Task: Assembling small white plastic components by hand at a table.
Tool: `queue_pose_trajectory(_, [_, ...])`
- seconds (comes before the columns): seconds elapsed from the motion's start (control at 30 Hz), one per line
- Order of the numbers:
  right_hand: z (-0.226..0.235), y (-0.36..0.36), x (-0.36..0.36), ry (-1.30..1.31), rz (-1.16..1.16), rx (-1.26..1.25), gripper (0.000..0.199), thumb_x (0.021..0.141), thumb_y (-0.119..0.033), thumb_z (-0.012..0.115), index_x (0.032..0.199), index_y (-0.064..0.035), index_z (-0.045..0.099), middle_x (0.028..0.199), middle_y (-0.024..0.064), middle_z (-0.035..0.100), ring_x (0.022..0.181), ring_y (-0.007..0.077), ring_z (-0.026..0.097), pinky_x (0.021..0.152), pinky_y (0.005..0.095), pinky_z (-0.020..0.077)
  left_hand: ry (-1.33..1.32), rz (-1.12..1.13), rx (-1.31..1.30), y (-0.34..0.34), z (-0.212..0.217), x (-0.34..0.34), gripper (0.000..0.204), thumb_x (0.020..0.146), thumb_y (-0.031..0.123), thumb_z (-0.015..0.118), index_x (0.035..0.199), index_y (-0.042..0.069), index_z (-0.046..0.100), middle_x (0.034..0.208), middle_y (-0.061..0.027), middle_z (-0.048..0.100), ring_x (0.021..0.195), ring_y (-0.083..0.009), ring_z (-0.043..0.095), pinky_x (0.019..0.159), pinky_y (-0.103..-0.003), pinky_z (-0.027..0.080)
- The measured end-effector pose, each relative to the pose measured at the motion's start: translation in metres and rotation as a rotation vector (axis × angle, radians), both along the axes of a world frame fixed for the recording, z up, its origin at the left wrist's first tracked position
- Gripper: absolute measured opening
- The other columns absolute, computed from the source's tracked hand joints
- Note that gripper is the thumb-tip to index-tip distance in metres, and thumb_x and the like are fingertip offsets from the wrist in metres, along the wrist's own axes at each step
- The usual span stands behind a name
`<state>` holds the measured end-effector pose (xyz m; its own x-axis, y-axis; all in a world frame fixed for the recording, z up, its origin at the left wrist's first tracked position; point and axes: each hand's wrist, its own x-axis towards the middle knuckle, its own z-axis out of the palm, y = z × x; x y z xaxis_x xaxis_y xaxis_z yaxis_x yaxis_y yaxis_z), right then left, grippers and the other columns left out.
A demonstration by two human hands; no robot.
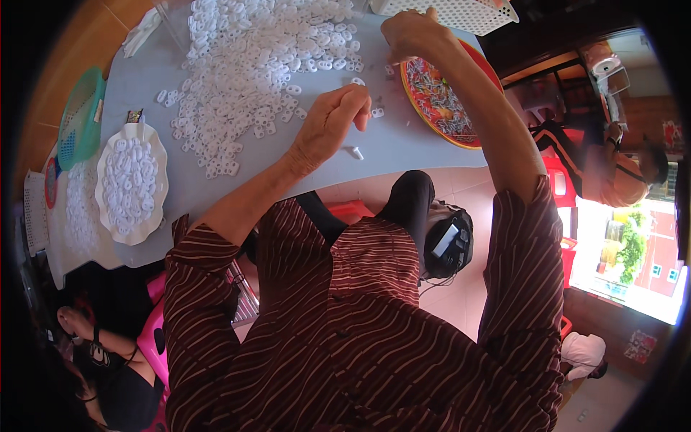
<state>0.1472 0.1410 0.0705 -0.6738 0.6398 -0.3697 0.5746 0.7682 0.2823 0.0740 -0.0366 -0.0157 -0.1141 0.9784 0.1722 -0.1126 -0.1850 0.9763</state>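
A small dark sachet (134,115) lies on the table just above the white scalloped plate (108,209) (its print is unreadable); clear plastic bags (142,30) sit at the table's far left corner

Grey table (403,147) under white plastic rings (252,65)

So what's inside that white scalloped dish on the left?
The white scalloped dish is heaped with small white plastic rings, like the big pile on the table. The heap covers the dish's bottom, so anything beneath is hidden.

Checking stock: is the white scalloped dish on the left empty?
No, the white scalloped dish is heaped with small white plastic pieces.
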Motion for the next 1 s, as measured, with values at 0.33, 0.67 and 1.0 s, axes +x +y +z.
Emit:
queue_pose_trajectory(0.33, [-0.015, -0.009, 0.005, 0.002, -0.012, 0.133, 0.032, 0.068, -0.010, 0.067, 0.100, -0.0100, 0.066, 0.100, 0.0110, 0.066, 0.097, 0.0295, 0.061, 0.087, 0.0613, 0.0311, 0.063, -0.049, -0.029, -0.002, 0.001, -0.002, 0.036, 0.095, 0.025, 0.035, 0.071, 0.002, 0.048, 0.065, -0.0035, 0.048, 0.075, -0.0148, 0.049, 0.078, -0.029, 0.041])
queue_pose_trajectory(0.67, [-0.023, -0.009, 0.000, 0.815, 0.346, -0.099, 0.020, 0.077, -0.018, 0.056, 0.073, -0.0007, 0.065, 0.073, 0.0204, 0.063, 0.062, 0.0337, 0.061, 0.061, 0.0401, 0.0509, 0.017, -0.011, 0.008, 0.005, -0.011, -0.003, 0.036, 0.090, 0.029, 0.038, 0.069, 0.001, 0.048, 0.062, -0.0044, 0.050, 0.063, -0.0121, 0.046, 0.064, -0.025, 0.039])
queue_pose_trajectory(1.0, [-0.021, -0.014, 0.033, 0.352, 0.215, 0.234, 0.022, 0.083, -0.016, 0.050, 0.081, 0.0008, 0.063, 0.092, 0.0191, 0.064, 0.086, 0.0337, 0.062, 0.091, 0.0602, 0.0394, 0.026, -0.087, 0.003, 0.001, -0.008, -0.008, 0.036, 0.097, 0.026, 0.036, 0.072, 0.003, 0.047, 0.068, -0.0049, 0.049, 0.075, -0.0144, 0.048, 0.076, -0.027, 0.040])
